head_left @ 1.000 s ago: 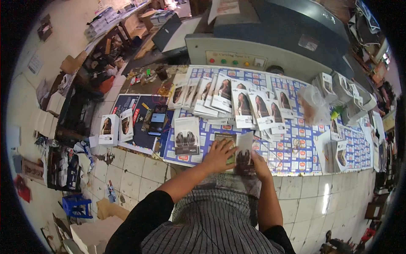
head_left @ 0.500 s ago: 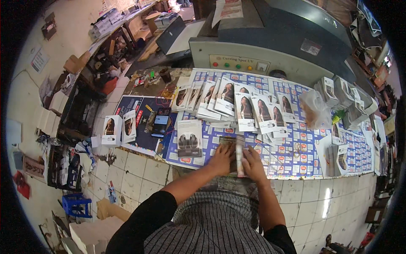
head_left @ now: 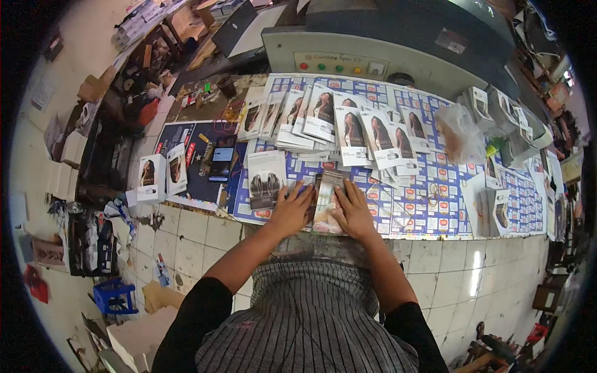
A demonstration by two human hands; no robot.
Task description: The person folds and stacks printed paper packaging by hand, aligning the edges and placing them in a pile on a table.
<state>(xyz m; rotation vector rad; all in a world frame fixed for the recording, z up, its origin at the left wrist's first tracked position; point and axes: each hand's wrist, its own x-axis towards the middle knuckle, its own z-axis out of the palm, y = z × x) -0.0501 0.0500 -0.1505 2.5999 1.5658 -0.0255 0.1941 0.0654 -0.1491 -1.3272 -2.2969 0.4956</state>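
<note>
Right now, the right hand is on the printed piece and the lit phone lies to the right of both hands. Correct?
No: the head view shows the lit phone to the left of both the left hand and the right hand, which is on the printed piece as you said.

Both forearms (head_left: 240,264) slant inward, bare below black sleeves (head_left: 413,328). Left hand (head_left: 292,211) and right hand (head_left: 354,211) are palm-down, pretty close together, fingers kinda spread toward the far side.

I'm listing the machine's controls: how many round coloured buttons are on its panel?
4, left to right along the panel: red button, green button, second green button, yellow button.
</note>
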